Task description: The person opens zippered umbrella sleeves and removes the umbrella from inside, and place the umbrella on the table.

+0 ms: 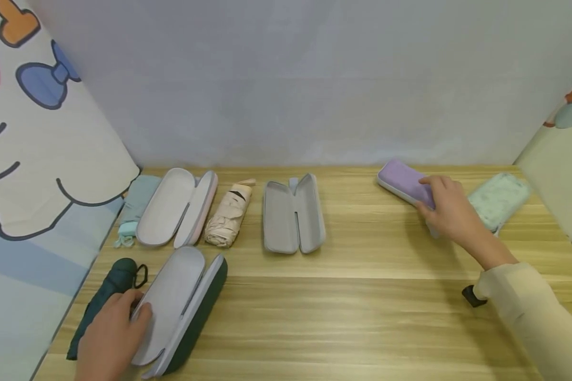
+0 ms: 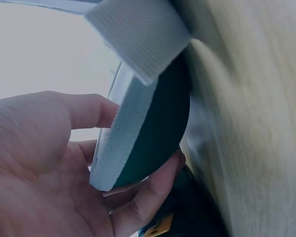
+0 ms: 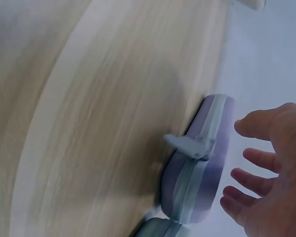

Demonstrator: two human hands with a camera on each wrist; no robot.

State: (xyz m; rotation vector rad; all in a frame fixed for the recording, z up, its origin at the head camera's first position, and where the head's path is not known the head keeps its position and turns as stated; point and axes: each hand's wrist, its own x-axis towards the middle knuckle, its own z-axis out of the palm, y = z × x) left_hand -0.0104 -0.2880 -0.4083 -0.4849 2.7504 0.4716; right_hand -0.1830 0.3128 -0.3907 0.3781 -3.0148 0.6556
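At the front left, my left hand [image 1: 114, 328] grips the near left side of an open dark green hard-shell case [image 1: 197, 317] with a pale lining. In the left wrist view its thumb lies over the rim and other fingers curl beneath the green shell [image 2: 160, 128]. A folded dark green umbrella [image 1: 102, 296] lies just left of that case. At the back right, my right hand [image 1: 450, 206] hovers over a closed purple case [image 1: 400, 180]. The right wrist view shows a gap between its loosely spread fingers and the purple case [image 3: 214, 163], whose grey tab [image 3: 187, 145] sticks out.
A closed mint patterned case [image 1: 500, 198] lies beside the right hand. Toward the back stand an open grey case [image 1: 281, 222], a folded beige umbrella [image 1: 229, 217], an open pink case [image 1: 167, 209] and a folded light blue umbrella [image 1: 140, 198]. A grey wall [image 1: 314, 90] borders the wooden table [image 1: 362, 317].
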